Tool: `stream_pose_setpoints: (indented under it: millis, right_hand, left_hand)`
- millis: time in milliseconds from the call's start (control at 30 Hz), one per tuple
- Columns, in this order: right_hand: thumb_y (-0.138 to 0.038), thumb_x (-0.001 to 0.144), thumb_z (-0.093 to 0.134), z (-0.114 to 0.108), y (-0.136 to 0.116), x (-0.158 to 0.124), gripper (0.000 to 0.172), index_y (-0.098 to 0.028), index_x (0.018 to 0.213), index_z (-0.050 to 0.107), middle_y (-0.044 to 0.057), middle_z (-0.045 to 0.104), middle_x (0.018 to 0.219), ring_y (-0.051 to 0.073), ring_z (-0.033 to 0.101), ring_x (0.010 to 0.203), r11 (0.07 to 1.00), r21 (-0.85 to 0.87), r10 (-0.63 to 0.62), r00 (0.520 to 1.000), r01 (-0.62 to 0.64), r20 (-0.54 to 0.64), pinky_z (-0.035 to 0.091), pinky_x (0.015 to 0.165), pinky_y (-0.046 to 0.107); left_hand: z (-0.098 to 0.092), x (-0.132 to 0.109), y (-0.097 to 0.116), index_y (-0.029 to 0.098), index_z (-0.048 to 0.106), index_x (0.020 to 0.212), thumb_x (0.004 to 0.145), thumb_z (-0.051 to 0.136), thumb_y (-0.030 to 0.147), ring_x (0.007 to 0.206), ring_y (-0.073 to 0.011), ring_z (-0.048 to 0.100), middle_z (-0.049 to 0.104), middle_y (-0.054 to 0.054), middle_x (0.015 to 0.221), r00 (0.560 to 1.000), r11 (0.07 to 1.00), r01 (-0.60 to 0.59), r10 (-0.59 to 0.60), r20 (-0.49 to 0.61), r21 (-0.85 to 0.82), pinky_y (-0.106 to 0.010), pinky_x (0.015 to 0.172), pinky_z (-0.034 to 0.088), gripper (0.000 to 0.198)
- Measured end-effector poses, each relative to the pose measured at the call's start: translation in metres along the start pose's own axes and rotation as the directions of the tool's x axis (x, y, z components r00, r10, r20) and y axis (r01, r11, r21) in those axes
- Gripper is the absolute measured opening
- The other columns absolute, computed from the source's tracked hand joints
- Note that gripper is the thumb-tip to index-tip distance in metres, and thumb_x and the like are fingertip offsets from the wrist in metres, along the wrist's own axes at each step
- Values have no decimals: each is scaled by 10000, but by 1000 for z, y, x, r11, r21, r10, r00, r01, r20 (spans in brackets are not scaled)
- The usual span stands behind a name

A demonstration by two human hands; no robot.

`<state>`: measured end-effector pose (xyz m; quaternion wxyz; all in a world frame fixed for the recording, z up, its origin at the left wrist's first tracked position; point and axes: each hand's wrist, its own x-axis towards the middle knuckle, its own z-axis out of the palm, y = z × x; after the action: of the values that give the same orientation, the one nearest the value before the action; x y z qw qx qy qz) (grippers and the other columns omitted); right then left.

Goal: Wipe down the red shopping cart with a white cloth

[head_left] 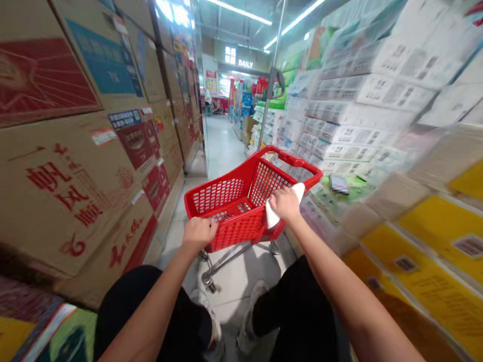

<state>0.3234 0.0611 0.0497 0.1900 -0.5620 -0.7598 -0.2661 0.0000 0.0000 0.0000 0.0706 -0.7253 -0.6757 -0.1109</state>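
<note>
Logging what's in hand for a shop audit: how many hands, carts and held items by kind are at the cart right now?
Hands: 2, left hand gripping the cart's near rim, right hand at the rim
red cart: 1
white item, clasped in the right hand: 1
Total: 4

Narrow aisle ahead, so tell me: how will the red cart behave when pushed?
The red cart likely rolls easily: small wheels on smooth floor. Probably light: plastic mesh basket, thin metal frame. It may swerve, since the left hand grips the rim while the right hand also holds a white cloth.
</note>
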Motion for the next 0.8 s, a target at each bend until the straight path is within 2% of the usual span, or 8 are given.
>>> stream_pose_setpoints:
  millis: [100, 167, 400, 500, 567, 667, 733, 800]
  right_hand:
    - [-310, 962, 453, -1, 1, 0, 296, -174, 803, 662, 110, 691, 841, 269, 506, 916, 998, 10, 62, 998, -62, -6, 298, 910, 397]
    - [-293, 962, 447, -1, -17, -3, 292, -178, 790, 654, 112, 685, 837, 266, 501, 901, 996, 44, 85, 996, -84, -13, 296, 912, 403]
    - [-290, 946, 479, -4, -150, -30, 204, -205, 804, 599, 73, 656, 850, 249, 497, 903, 959, 275, 80, 996, -69, -28, 302, 900, 397]
    - [-302, 941, 497, -9, -175, -36, 177, -206, 826, 592, 66, 654, 871, 243, 498, 926, 945, 324, 53, 998, -37, -41, 298, 907, 392]
    - [-329, 954, 485, -10, -172, -38, 207, -205, 834, 599, 67, 660, 874, 240, 504, 927, 945, 325, -32, 999, 45, -43, 298, 894, 387]
    - [-381, 965, 469, -13, -140, -33, 275, -199, 825, 620, 65, 678, 846, 231, 523, 877, 948, 279, -156, 988, 151, -5, 301, 836, 379]
    - [-383, 959, 473, -16, -105, -27, 304, -193, 783, 633, 67, 688, 806, 223, 532, 817, 970, 213, -132, 990, 120, 45, 296, 793, 377]
    - [-361, 958, 467, -20, -64, -20, 336, -185, 734, 646, 80, 696, 773, 219, 538, 776, 991, 130, -52, 995, 41, 81, 291, 780, 377]
  left_hand:
    - [1, -3, 0, 95, 793, 828, 948, 261, 394, 839, -297, 710, 748, -192, 826, 1000, 1000, 23, -23, -13, -11, -363, 716, 474, 622]
    - [2, -4, 1, 90, 794, 840, 942, 267, 393, 847, -296, 708, 748, -194, 835, 999, 999, 36, -36, -21, -14, -363, 726, 474, 616]
    - [0, -5, -3, 95, 794, 825, 928, 280, 389, 846, -286, 706, 751, -179, 830, 999, 999, 27, -28, -33, -28, -363, 759, 468, 601]
    - [-1, -7, -9, 105, 790, 825, 933, 275, 397, 853, -284, 703, 754, -175, 845, 999, 999, 5, -6, -35, -39, -367, 763, 464, 602]
    - [-2, -9, -14, 114, 787, 823, 940, 270, 408, 864, -280, 701, 756, -167, 856, 1000, 999, -18, 17, -26, -47, -367, 769, 460, 605]
    - [-3, -11, -21, 131, 783, 806, 952, 261, 426, 853, -267, 697, 759, -148, 844, 998, 996, -71, 71, -4, -56, -363, 776, 452, 617]
    - [-4, -11, -24, 144, 780, 793, 959, 251, 433, 840, -259, 695, 760, -139, 833, 995, 994, -97, 98, 7, -59, -359, 767, 446, 625]
    - [-6, -11, -25, 157, 778, 777, 964, 241, 434, 839, -254, 695, 761, -134, 831, 995, 993, -102, 103, 10, -62, -354, 755, 440, 632]
